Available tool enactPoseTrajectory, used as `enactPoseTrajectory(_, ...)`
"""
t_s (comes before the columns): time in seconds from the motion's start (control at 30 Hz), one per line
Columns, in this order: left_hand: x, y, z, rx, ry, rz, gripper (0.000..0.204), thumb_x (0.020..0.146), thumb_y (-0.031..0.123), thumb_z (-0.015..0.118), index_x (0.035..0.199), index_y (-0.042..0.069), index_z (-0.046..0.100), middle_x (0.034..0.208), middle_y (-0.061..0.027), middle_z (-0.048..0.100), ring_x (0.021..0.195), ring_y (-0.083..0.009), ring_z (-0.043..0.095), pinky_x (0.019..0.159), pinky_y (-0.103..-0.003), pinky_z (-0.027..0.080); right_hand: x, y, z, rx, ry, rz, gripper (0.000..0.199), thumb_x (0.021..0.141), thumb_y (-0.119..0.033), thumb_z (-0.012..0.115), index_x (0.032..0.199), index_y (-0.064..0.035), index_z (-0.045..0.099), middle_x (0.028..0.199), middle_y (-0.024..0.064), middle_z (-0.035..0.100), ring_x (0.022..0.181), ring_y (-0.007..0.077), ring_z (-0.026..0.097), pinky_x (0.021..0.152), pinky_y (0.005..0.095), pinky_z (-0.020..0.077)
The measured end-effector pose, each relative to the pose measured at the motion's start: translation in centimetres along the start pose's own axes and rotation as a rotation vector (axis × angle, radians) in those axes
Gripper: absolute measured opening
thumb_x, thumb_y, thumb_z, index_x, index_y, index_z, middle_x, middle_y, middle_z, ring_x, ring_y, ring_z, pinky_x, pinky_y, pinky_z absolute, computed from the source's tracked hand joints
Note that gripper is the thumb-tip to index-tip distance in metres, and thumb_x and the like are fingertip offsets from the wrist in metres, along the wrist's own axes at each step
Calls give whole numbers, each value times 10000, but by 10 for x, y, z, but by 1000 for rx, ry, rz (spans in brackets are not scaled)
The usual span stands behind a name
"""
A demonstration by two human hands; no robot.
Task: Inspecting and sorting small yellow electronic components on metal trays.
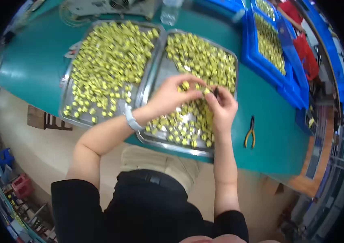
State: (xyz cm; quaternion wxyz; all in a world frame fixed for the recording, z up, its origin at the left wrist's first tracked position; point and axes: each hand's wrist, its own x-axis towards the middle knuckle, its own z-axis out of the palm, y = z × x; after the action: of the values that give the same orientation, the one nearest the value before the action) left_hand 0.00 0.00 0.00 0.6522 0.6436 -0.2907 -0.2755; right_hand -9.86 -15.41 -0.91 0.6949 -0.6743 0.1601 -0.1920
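My left hand [172, 94], with a pale band on its wrist, reaches over the right metal tray [176, 146]. Its thumb and forefinger curl toward a small yellow block [207, 90] at the fingertips of both hands. Close beside it, my right hand [224, 108] is closed, thumb against fingers, around a small dark piece [216, 92] whose kind I cannot make out. Beneath both hands, the tray holds a great many loose yellow blocks [198, 50] with dark parts. Some of the tray's bare metal shows between them.
A second metal tray [67, 116] heaped with similar blocks stands to the left. Pliers with yellow handles [249, 135] lie on the green table [275, 133] at right. Blue bins [257, 60] hold more pieces. A clear bottle [170, 14] and a pale machine [111, 8] stand at the back. Part of another person in red [305, 54] shows far right.
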Motion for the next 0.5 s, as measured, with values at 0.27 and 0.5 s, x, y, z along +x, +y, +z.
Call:
enactPoseTrajectory(0.27,8,-9,6,33,47,40,192,832,112,710,1006,33,693,779,30,542,754,-65,469,736,-226,415,8,6,-7,90,2,33,204,850,-62,706,1023,26,644,767,-8,601,602,45,502,512,186,359)
enactPoseTrajectory(0.5,-1,-1,7,127,111,111,147,822,101,709,955,42,695,805,-23,602,704,-105,506,686,-261,433,2,4,-6,90,-41,39,227,850,-90,718,1028,29,642,755,-6,602,600,41,501,513,180,354)
